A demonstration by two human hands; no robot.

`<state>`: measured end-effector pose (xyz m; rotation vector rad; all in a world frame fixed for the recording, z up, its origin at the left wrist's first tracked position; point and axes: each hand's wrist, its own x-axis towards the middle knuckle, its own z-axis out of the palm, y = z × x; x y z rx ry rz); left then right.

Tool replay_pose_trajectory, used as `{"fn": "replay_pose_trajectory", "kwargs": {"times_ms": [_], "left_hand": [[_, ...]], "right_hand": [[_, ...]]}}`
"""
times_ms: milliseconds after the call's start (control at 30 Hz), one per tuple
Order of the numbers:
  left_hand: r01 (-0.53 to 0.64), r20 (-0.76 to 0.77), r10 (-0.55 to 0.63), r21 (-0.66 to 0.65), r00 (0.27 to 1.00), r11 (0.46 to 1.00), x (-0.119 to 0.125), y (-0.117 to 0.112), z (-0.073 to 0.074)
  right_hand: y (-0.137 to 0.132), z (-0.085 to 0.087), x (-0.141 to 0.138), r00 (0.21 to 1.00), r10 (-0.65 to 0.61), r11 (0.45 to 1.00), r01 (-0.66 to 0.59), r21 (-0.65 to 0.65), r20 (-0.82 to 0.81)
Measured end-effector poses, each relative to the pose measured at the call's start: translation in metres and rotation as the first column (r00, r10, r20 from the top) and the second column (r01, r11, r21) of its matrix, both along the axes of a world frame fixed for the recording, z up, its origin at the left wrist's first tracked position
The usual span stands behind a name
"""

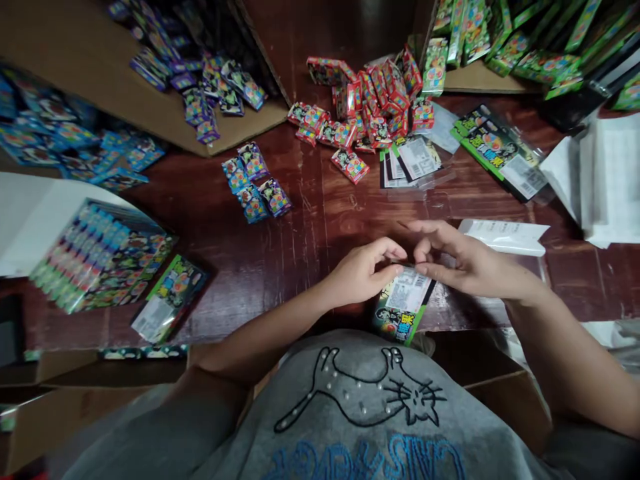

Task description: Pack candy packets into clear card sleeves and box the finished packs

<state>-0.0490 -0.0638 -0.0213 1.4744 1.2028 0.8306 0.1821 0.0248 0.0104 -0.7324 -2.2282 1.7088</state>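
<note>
A flat green-and-black printed packet (400, 317) with a white label lies tilted at the table's front edge, close against my body. My left hand (363, 270) pinches its upper edge with thumb and curled fingers. On the other side, my right hand (463, 263) also grips that upper edge, its thumb on the label side and the index finger raised and bent. The two sets of fingertips are close together. Whatever is between them at the packet's top is too small to make out.
Beyond my hands sit small blue and purple boxes (255, 180) and a heap of red boxes (370, 100). Cartons hold purple boxes (225, 87) and green boxes (525, 47). Finished-looking packs (105, 257) stand left; a white strip (505, 235) and labelled packets (505, 150) lie right.
</note>
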Motion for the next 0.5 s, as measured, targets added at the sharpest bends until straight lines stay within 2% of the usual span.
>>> {"fn": "replay_pose_trajectory", "kwargs": {"times_ms": [100, 167, 200, 233, 300, 367, 433, 500], "left_hand": [[-0.029, 0.016, 0.030, -0.046, 0.999, 0.999, -0.002, -0.003, -0.003], [-0.032, 0.041, 0.034, -0.045, 0.999, 0.998, -0.004, -0.004, -0.003], [-0.034, 0.055, 0.037, -0.045, 0.998, 0.998, -0.005, -0.004, -0.003], [-0.035, 0.068, 0.038, -0.048, 0.997, 0.998, -0.006, -0.004, -0.003], [-0.028, 0.107, 0.034, -0.059, 0.994, 0.998, -0.006, -0.004, -0.003], [-0.011, 0.148, 0.021, -0.070, 0.989, 0.997, -0.005, -0.004, -0.004], [0.005, 0.145, 0.007, -0.081, 0.989, 0.997, -0.002, -0.003, -0.005], [0.008, 0.092, 0.001, -0.095, 0.996, 0.995, -0.003, -0.002, -0.005]], "right_hand": [[-0.006, -0.005, -0.004, 0.999, -0.002, 0.996, -0.003, 0.095, 0.043], [-0.013, -0.008, -0.004, 0.996, -0.059, 0.973, 0.042, 0.226, 0.069], [-0.018, -0.009, -0.004, 0.992, -0.104, 0.944, 0.074, 0.322, 0.076], [-0.024, -0.010, -0.003, 0.985, -0.155, 0.897, 0.105, 0.429, 0.081], [-0.037, -0.011, -0.003, 0.968, -0.239, 0.768, 0.138, 0.625, 0.080], [-0.047, -0.013, -0.004, 0.959, -0.273, 0.674, 0.133, 0.726, 0.078], [-0.054, -0.015, -0.007, 0.958, -0.278, 0.656, 0.137, 0.742, 0.069], [-0.056, -0.017, -0.011, 0.959, -0.272, 0.688, 0.140, 0.712, 0.074]]}}
